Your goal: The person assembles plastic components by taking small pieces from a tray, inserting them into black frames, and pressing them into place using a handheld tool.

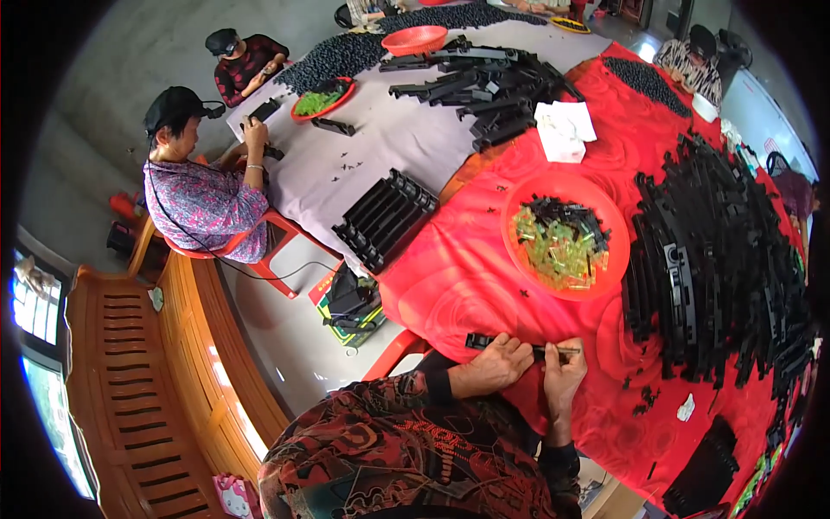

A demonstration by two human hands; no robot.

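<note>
At the near edge of the red-covered table, my left hand [494, 364] is closed around a long black plastic part [477, 341], whose end sticks out to the left of the fingers. Just to the right, my right hand [564, 374] is closed in a pinch on a thin rod-like piece [570, 350]. Whether that piece touches the black part is hard to make out. Beyond my hands stands a red plastic basin [512, 251] holding yellow-green translucent pieces [553, 251] and small black pieces [566, 212].
A large heap of black plastic parts [709, 259] covers the table's right side. Black parts lie in a row [386, 216] at the left and in another pile [484, 82] farther back. A white box [566, 134] stands behind the basin. Co-workers [203, 182] sit around the table.
</note>
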